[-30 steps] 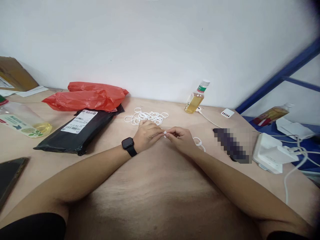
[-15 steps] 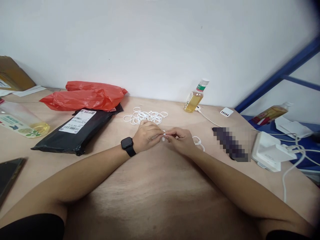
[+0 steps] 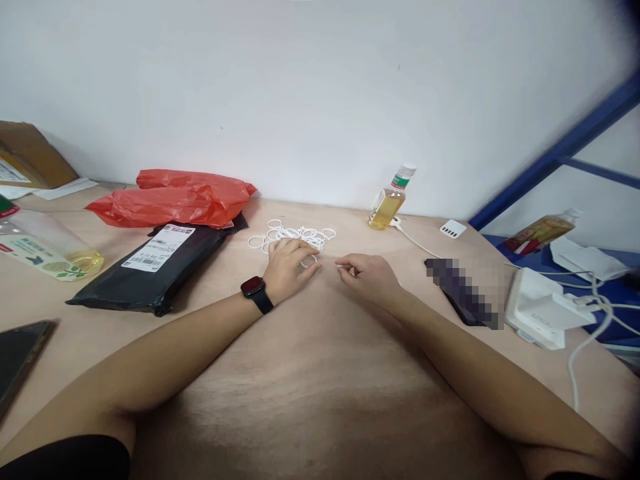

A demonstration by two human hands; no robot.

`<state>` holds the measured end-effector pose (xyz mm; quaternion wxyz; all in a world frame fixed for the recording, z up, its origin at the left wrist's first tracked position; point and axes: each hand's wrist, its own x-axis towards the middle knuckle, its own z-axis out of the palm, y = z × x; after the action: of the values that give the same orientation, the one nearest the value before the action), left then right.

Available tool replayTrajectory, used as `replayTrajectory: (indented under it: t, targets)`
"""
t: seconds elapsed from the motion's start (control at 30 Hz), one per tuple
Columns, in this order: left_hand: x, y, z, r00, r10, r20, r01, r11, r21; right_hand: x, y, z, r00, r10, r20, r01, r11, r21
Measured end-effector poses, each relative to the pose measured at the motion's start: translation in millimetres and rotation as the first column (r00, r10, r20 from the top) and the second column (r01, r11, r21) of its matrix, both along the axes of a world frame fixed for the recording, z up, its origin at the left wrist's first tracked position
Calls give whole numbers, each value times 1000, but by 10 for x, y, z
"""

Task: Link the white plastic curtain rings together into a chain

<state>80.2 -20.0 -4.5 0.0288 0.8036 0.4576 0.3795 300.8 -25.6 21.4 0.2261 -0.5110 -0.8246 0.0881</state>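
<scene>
My left hand (image 3: 291,270), with a black watch (image 3: 253,287) on its wrist, lies at the near edge of a pile of white plastic rings (image 3: 287,233). Its fingers are apart, and one white ring (image 3: 309,262) shows between thumb and forefinger; whether they touch it I cannot tell. A short gap to the right, my right hand (image 3: 371,278) is closed in a pinch. A small white piece (image 3: 340,266) sticks out from its fingertips; the rest is hidden by the fingers.
Left lie a red plastic bag (image 3: 175,200), a black parcel (image 3: 145,280) and a clear bottle (image 3: 55,243) on its side. An oil-coloured bottle (image 3: 387,203) stands by the wall. On the right are a pixelated phone (image 3: 463,293), a white power strip (image 3: 535,307) and cables.
My hands, fingertips together on a small white piece before, have parted. The left has opened toward the pile; the right keeps its pinch. Rings beside my right wrist are now covered by it.
</scene>
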Motion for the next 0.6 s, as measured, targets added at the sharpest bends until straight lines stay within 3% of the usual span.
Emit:
replayTrajectory:
  t: [0.07, 0.13, 0.27, 0.37, 0.47, 0.6]
  targets:
    - [1, 20, -17, 996, 81, -48, -84, 995, -58, 66, 42, 97, 955, -23, 297, 30, 999, -21]
    - [11, 30, -30, 985, 119, -121, -131, 987, -96, 91, 57, 157, 901, -51, 431, 71, 997, -30]
    - [31, 26, -35, 965, 131, -225, -165, 976, -141, 30, 10, 124, 953, -36, 301, 51, 998, -42]
    - [30, 23, -30, 960, 126, -251, -171, 971, -165, -35, -45, 15, 971, 129, 199, -108, 988, -113]
    - [22, 31, -41, 962, 104, -252, -150, 974, -170, -51, -60, -67, 945, 251, 209, -217, 961, -168]
    - [16, 53, -84, 978, 74, -194, -98, 989, -115, 11, -7, -41, 932, 156, 326, -113, 983, -146]
